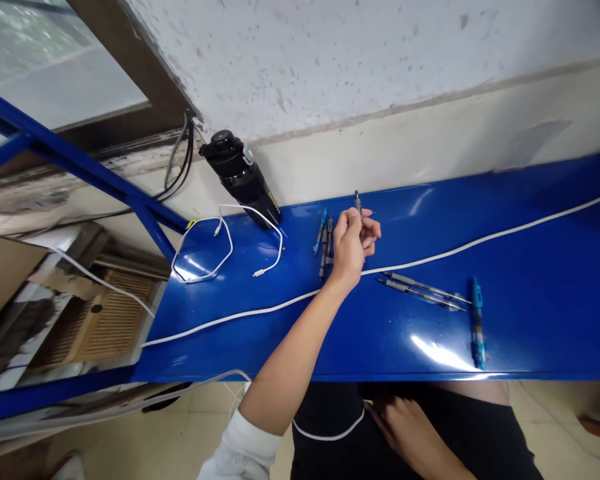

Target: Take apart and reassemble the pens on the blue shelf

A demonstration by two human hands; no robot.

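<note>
We are pinching a slim grey pen (358,205) in the clenched grip of our left hand (349,245), holding it upright just above the blue desk (410,347) and beside a cluster of pens (324,248). Our right hand (405,430) is resting on our black clothing (330,427) below the desk's edge, its grip released. Two grey pens (420,291), a blue pen (478,327) and a long white cable (480,241) are lying on the desk, while a short white charging cable (225,243) is looping beside a black bottle (240,177).
</note>
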